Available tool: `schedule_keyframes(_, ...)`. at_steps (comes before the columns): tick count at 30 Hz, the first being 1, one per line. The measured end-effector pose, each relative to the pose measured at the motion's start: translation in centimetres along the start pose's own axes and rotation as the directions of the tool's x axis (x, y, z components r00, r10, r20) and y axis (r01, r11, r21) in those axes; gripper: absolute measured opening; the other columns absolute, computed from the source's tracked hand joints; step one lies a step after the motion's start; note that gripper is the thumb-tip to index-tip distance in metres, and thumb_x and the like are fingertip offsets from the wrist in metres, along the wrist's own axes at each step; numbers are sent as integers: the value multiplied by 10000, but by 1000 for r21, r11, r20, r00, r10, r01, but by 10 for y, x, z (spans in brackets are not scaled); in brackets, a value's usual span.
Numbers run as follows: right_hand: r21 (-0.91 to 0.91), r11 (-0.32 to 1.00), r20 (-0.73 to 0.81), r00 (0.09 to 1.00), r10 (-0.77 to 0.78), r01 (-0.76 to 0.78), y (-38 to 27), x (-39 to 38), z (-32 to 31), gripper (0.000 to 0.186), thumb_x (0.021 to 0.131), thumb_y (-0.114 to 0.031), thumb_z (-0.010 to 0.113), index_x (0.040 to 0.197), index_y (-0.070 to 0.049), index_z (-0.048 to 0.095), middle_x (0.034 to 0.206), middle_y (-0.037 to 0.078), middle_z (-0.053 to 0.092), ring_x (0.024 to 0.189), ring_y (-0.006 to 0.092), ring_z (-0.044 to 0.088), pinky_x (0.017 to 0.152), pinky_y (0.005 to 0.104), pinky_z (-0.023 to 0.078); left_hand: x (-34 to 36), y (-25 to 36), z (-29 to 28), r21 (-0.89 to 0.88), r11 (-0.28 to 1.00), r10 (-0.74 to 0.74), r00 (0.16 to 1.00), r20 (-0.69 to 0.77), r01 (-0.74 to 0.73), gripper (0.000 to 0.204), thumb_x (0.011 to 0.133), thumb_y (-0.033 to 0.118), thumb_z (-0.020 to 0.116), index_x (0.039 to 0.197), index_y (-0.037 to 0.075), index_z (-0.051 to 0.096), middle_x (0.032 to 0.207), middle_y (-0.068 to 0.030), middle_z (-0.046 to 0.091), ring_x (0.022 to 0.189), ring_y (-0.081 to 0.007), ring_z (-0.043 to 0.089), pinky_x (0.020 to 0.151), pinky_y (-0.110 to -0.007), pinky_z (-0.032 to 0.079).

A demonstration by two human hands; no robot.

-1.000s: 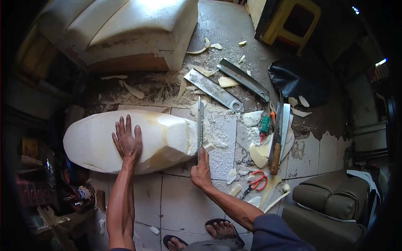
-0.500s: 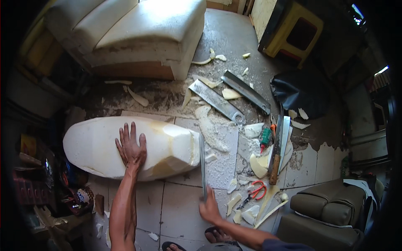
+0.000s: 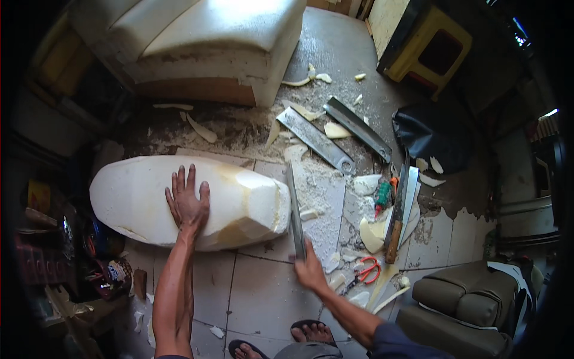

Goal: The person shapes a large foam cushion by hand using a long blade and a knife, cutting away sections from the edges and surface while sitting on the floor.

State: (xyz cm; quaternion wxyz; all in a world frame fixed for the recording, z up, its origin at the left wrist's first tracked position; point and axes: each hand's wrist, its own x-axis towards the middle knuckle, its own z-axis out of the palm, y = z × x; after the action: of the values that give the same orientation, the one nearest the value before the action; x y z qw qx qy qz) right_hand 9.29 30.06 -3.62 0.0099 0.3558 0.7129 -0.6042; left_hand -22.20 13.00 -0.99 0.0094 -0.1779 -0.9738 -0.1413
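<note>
A long cream foam block, rounded at its left end and cut in facets at its right end, lies across the floor in front of me. My left hand rests flat on its top with the fingers stretched out. Beside the block's right end stands a long, narrow grey blade, pointing away from me. Its lower end is in my right hand, whose fingers are wrapped round it; the handle is hidden. Foam crumbs and a small offcut lie just right of the blade.
To the right lie two wide metal blades, a green-handled tool, a wooden-handled knife and red-handled scissors among foam scraps. A white sofa stands at the back, brown cushions at the lower right. My sandalled feet show below.
The blade has shifted a little away from me and tilted, its far end leaning left. My right hand has moved slightly right and forward. My left hand stays on the foam.
</note>
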Motion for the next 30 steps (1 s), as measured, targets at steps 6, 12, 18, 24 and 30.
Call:
schedule_keyframes(6,-103,971,-129,965,-226,214,31,-4,12,770,864,-70,487,1592,0,246,1189,187,695,970,212,691,844,351,555,3,15,-8,11,1000,29,999,-32,-29,648,1013,437,498,1608,202,395,1686,-101,313,1577,-314,212,1275,-543,65)
schedule_keyframes(12,323,946,23,1000,14,-21,30,-70,49,796,885,10,465,1610,-39,140,1236,177,677,914,223,691,814,346,568,3,4,-11,46,999,-4,1000,-27,5,625,1030,416,504,1608,207,392,1681,-112,320,1578,-322,207,1276,-537,56)
schedule_keyframes(18,281,957,63,996,56,-71,22,-65,38,799,883,13,481,1615,-50,168,1357,203,628,1110,277,685,844,374,584,4,8,-3,21,1000,3,1000,-18,-3,632,1021,425,505,1606,214,395,1680,-112,320,1576,-316,213,1276,-541,53)
schedule_keyframes(24,-13,996,37,995,92,-91,-24,22,-8,809,829,-57,518,1603,-57,283,1229,227,661,1036,211,697,867,329,553,3,12,3,14,1000,18,1000,1,-18,647,1021,430,502,1617,212,374,1692,-107,296,1585,-309,189,1276,-546,52)
schedule_keyframes(30,-153,959,-51,967,-249,239,24,-10,-4,753,871,-82,497,1600,-127,314,1179,348,655,1034,433,709,949,491,523,7,10,-12,65,998,-8,1000,-1,8,640,1027,435,486,1618,215,372,1700,-88,283,1590,-295,180,1279,-537,42)
